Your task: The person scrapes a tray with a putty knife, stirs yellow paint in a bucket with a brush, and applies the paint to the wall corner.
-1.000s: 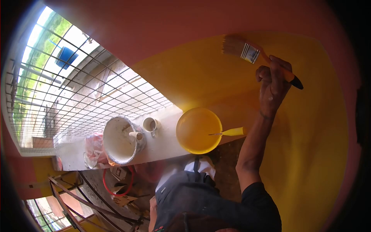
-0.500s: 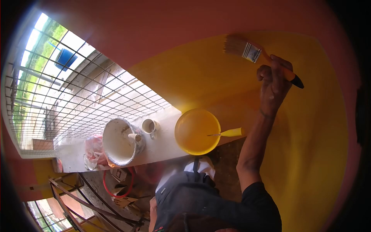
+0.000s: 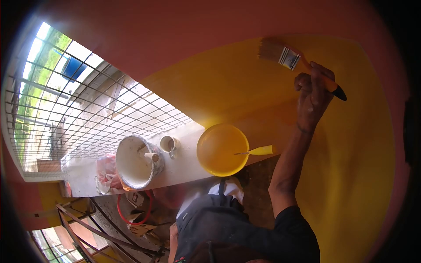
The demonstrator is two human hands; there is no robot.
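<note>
My right hand is closed around the orange, black-tipped handle of a wide paintbrush. Its bristles meet the painted wall close to the curved line between the yellow area and the red one. Below and to the left of that hand, a round yellow tub stands on the white ledge. A yellow-handled tool lies across the tub's rim, its thin end over the inside. Only a strip of bare skin shows at my left side; my left hand is out of sight.
On the ledge stand a paint-stained white bucket and a white cup, with a crumpled plastic bag beside them. A metal grid covers the window opening. Metal bars and a red hoop are lower left.
The brush and my right hand have shifted slightly to the right, with the bristles still by the colour border. My view has moved a little; the tub and bucket stay in place.
</note>
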